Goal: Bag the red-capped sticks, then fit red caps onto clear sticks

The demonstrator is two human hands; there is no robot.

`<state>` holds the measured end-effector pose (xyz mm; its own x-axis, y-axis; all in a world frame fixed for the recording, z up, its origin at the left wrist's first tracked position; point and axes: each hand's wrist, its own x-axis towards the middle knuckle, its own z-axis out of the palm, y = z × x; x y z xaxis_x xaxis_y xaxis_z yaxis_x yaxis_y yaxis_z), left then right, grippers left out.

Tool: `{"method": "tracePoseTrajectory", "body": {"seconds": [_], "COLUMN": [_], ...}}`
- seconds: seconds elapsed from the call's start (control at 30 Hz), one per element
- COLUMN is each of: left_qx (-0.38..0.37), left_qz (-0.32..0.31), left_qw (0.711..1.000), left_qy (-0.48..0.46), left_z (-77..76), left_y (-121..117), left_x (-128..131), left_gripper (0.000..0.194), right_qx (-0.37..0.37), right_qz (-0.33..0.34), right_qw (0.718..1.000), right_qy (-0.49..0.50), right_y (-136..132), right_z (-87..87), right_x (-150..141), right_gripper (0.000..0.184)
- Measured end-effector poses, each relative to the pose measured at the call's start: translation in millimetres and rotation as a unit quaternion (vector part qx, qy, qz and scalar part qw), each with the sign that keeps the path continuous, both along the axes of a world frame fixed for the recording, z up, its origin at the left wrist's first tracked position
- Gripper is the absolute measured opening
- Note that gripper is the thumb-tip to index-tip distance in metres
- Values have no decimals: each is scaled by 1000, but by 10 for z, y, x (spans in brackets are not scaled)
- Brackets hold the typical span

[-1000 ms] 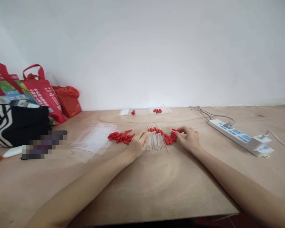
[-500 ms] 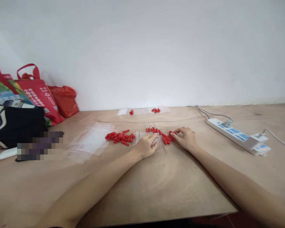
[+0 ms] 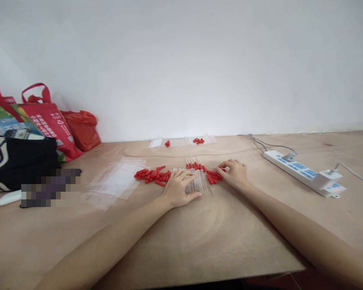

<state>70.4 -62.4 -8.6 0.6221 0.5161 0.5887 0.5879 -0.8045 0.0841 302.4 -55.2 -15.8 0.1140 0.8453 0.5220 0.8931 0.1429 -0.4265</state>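
A row of thin clear glass tubes (image 3: 196, 184) lies in the middle of the table. My left hand (image 3: 176, 188) rests over the left part of them, fingers spread and thumb out to the right. Red rubber bulbs (image 3: 196, 165) line the far side of the tubes, where thin tips stick out behind them. More bulbs (image 3: 211, 177) sit at the right end. There my right hand (image 3: 234, 174) has thumb and fingers curled together on a red rubber bulb (image 3: 222, 169), partly hidden by them. A loose heap of red bulbs (image 3: 151, 175) lies left of my left hand.
Clear zip bags (image 3: 117, 179) are spread at the left. By the wall lie bags with red bulbs (image 3: 199, 141). A white power strip (image 3: 299, 168) with cables stands at the right. Shopping bags (image 3: 53, 125) and a black striped bag (image 3: 24, 163) fill the far left.
My left hand has shifted left over the tubes, and its curled fingers have spread, uncovering more of the tubes. My right hand has moved slightly left, closer to the bulbs beside the tubes.
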Motion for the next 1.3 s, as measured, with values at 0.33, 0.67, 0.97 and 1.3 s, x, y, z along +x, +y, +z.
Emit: {"method": "tracePoseTrajectory", "body": {"seconds": [0.33, 0.67, 0.97, 1.3], "left_qx": [-14, 12, 214, 220], "left_qz": [35, 69, 108, 39], "left_qw": [999, 997, 971, 974], "left_qy": [1, -16, -17, 36], "left_z": [-3, -34, 9, -24], "left_y": [-15, -146, -198, -206], "left_x": [53, -298, -320, -247], "left_gripper": [63, 43, 34, 15], "right_qx": [-232, -249, 92, 243], "right_qz": [-22, -11, 177, 236], "right_qw": [972, 967, 975, 924], "right_qy": [-12, 47, -93, -176], "right_y": [404, 397, -239, -466], "right_z": [232, 318, 204, -10], "right_x": [-404, -387, -385, -563], "right_gripper": [32, 30, 16, 12]}}
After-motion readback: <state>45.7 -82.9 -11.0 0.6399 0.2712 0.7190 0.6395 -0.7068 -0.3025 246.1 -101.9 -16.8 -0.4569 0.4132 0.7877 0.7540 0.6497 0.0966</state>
